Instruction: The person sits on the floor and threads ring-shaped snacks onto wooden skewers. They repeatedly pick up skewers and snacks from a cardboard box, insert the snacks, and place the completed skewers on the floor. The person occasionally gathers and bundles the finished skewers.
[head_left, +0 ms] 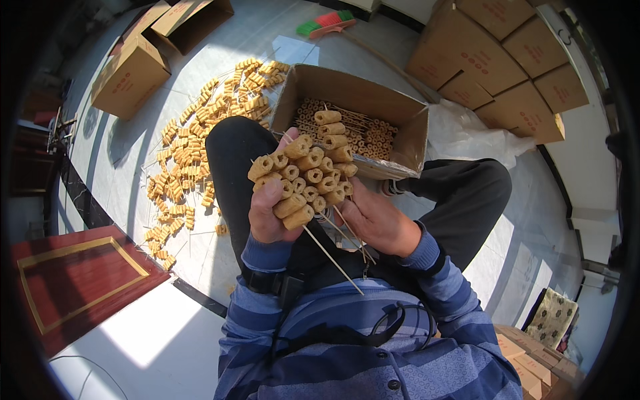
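Note:
A bunch of skewers [310, 177] threaded with short, hollow golden-brown rolls is held between my two hands in front of my lap. My left hand [270, 210] is closed round its left side, with the thumb pressed on the rolls. On the right, my right hand [377, 220] grips the lower right of the bunch, where thin sticks come out. One stick [333, 260] slants down toward my belly. Just beyond my hands stands an open cardboard box [407, 127] holding many more skewered rolls [377, 137], stacked with their ends showing.
Loose skewered rolls [190, 153] lie spread over the tiled floor to my left. Open cartons [133, 77] stand at the far left, stacked cartons [493, 60] at the far right. A broom [327, 25] and clear plastic sheeting [473, 137] lie beyond the box. A dark red panel [83, 283] is at the left.

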Demonstrator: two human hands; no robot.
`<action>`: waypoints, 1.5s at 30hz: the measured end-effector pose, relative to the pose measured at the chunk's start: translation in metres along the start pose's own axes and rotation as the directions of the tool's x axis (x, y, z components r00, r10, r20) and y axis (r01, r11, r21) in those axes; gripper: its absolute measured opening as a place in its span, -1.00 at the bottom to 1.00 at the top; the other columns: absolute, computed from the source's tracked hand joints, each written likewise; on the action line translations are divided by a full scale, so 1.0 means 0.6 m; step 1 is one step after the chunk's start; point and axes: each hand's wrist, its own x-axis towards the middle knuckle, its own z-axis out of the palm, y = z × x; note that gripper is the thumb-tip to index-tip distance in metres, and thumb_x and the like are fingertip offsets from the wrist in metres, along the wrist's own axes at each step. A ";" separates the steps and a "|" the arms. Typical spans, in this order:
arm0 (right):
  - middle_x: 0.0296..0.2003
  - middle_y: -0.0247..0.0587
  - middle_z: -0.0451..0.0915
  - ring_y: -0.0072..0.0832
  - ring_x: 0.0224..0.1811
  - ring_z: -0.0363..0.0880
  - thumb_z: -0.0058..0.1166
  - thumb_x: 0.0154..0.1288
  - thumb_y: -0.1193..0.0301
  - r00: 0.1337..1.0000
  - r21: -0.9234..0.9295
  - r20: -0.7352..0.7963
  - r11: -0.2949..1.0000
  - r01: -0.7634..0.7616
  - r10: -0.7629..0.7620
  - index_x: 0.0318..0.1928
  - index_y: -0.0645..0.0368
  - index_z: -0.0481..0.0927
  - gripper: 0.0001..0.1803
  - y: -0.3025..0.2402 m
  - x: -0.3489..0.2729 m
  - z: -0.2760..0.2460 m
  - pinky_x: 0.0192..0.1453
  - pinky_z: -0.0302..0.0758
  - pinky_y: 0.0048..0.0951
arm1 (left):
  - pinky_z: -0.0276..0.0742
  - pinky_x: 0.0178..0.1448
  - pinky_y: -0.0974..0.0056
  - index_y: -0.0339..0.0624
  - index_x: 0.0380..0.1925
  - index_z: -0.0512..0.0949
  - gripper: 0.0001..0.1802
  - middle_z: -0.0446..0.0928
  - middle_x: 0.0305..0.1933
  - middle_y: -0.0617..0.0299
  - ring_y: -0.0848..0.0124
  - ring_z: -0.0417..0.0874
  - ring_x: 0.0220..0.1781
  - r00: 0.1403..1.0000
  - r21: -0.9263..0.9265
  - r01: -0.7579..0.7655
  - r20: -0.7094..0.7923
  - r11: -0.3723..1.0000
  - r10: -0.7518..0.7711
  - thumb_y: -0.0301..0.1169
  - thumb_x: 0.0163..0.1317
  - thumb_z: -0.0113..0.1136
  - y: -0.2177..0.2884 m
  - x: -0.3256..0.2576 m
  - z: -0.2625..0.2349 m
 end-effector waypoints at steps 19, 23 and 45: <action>-0.39 -0.34 0.46 -0.64 -0.47 0.38 -0.21 0.66 0.29 0.962 0.287 -0.268 0.948 0.140 -0.061 0.15 0.30 0.51 -0.64 -0.119 -0.012 -0.014 -0.30 0.41 -0.59 | 0.59 0.22 -0.04 -0.38 0.32 0.28 -0.20 0.51 0.15 -0.13 0.03 0.62 0.12 0.996 -0.115 -0.015 -0.084 0.993 0.005 -0.07 0.21 0.22 -0.010 -0.007 -0.025; -0.40 -0.36 0.44 -0.69 -0.50 0.36 -0.24 0.67 0.27 0.983 0.293 -0.156 0.946 0.138 -0.095 0.19 0.29 0.49 -0.62 -0.123 0.050 -0.008 -0.38 0.39 -0.62 | 0.67 -0.04 0.16 -0.29 0.28 0.31 -0.21 0.51 -0.16 0.05 0.19 0.63 -0.15 0.997 0.015 0.059 0.050 0.998 -0.060 0.03 0.19 0.21 -0.007 -0.012 -0.017; -0.36 0.16 0.63 0.12 -0.31 0.63 -0.06 0.56 0.23 0.966 -0.042 -0.258 0.999 0.022 -0.032 0.13 0.15 0.50 -0.68 -0.024 0.007 0.000 -0.22 0.56 -0.06 | 0.35 0.47 -0.18 -0.28 0.46 0.13 0.00 0.29 0.45 -0.14 -0.05 0.38 0.44 0.989 0.064 -0.071 -0.126 0.995 0.078 0.26 0.31 0.12 0.006 -0.001 -0.005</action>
